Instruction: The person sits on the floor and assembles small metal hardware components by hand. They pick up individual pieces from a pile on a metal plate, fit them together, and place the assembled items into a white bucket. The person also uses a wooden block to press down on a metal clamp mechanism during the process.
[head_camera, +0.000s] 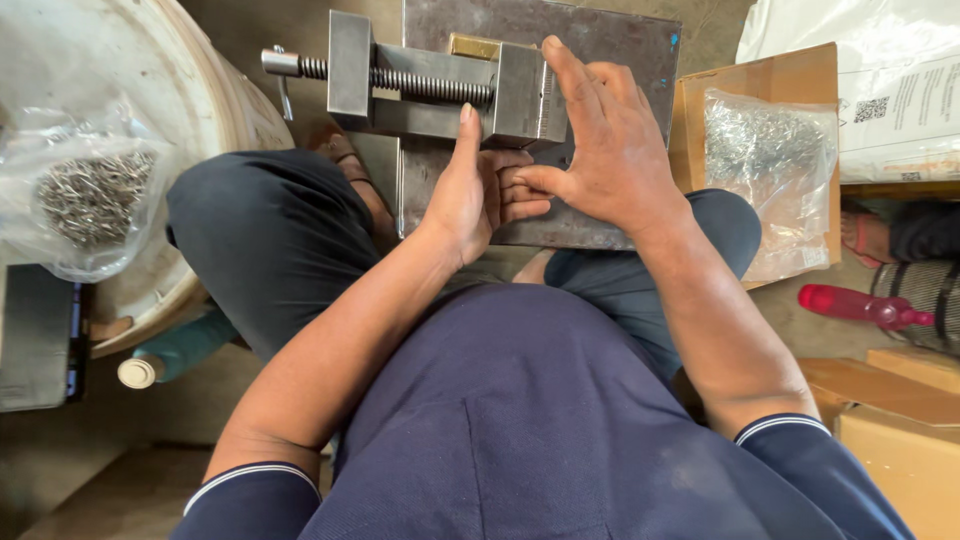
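Observation:
A small steel vise (430, 85) with a threaded screw and handle lies on a grey metal plate (620, 45) between my knees. My left hand (470, 195) rests against the vise's near side, thumb pointing up along the jaw block, fingers curled. My right hand (605, 150) lies over the vise's right jaw, fingers spread and pointing up-left, thumb touching my left fingers. A small brass-coloured piece (472, 45) shows behind the jaw. Whatever is under my palms is hidden.
A white bucket (190, 100) stands at left with a clear bag of small metal parts (95, 195) on it. A cardboard box (790, 75) at right holds another bag of parts (770, 150). A red bottle (860, 305) and another person's foot (865, 235) lie at right.

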